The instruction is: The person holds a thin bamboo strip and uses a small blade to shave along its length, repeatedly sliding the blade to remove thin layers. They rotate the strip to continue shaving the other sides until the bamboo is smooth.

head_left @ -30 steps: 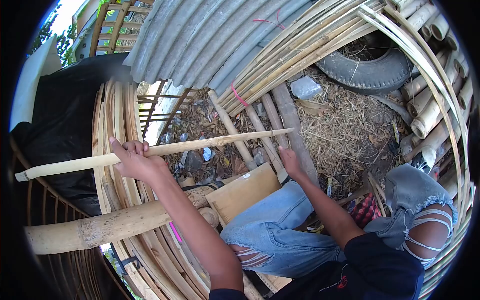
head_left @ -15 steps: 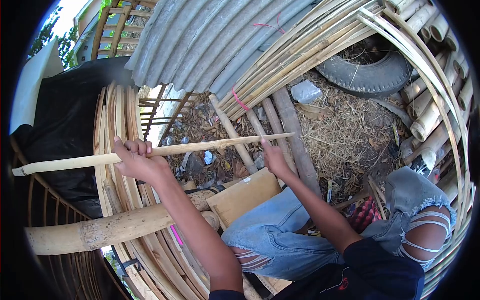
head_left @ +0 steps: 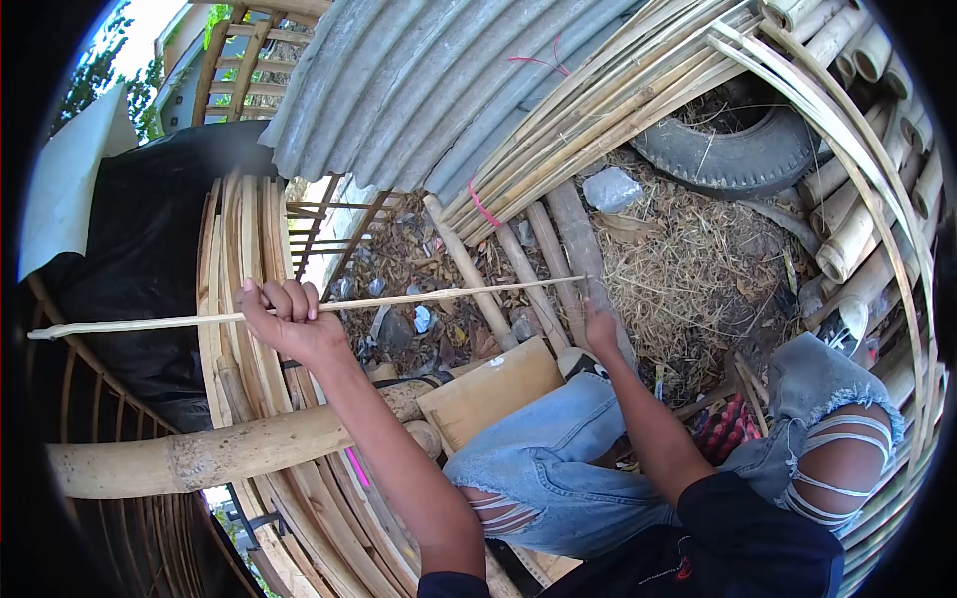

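Observation:
A long, thin bamboo strip stretches across the view, its narrow edge facing me, over the littered ground. My left hand is closed around it left of its middle, fingers curled on top. My right hand is at the strip's thin right end, fingertips pinched against its tip; the exact contact is small and partly hidden. Below the strip a thick bamboo pole lies crosswise, and a tan board rests beside my bent knee.
Split bamboo slats stand at left beside black sheeting. Corrugated metal leans at the back. A tied strip bundle, a tyre and stacked bamboo poles lie right. Dry straw covers the ground.
The strip has turned from its broad face to its narrow edge. My right hand has slid right and slightly down, from partway along the strip to its tip. My left hand has shifted slightly right.

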A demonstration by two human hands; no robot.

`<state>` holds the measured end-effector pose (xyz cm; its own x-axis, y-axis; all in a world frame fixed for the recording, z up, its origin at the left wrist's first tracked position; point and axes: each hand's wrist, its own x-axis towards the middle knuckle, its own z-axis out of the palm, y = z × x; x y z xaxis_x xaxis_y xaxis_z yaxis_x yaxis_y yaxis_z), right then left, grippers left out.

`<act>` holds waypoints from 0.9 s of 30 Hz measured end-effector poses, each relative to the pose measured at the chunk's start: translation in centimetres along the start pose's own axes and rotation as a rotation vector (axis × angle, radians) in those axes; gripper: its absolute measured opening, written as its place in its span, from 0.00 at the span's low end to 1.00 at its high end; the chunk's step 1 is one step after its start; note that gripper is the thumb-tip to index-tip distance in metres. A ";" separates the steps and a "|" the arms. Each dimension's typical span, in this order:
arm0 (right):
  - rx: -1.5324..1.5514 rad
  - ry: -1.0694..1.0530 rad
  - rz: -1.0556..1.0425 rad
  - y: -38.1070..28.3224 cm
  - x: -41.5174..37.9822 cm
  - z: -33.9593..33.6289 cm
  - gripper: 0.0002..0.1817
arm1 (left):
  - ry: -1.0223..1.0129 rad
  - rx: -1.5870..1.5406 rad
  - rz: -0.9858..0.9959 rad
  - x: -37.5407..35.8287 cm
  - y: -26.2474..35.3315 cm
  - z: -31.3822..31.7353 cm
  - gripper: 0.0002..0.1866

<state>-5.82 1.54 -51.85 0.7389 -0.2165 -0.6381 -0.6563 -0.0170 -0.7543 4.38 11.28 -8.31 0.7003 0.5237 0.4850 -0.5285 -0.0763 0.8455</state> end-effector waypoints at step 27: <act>0.128 -0.365 -0.089 -12.3 -7.5 -3.8 0.35 | -0.604 -0.317 -0.109 -1.1 0.4 1.2 0.12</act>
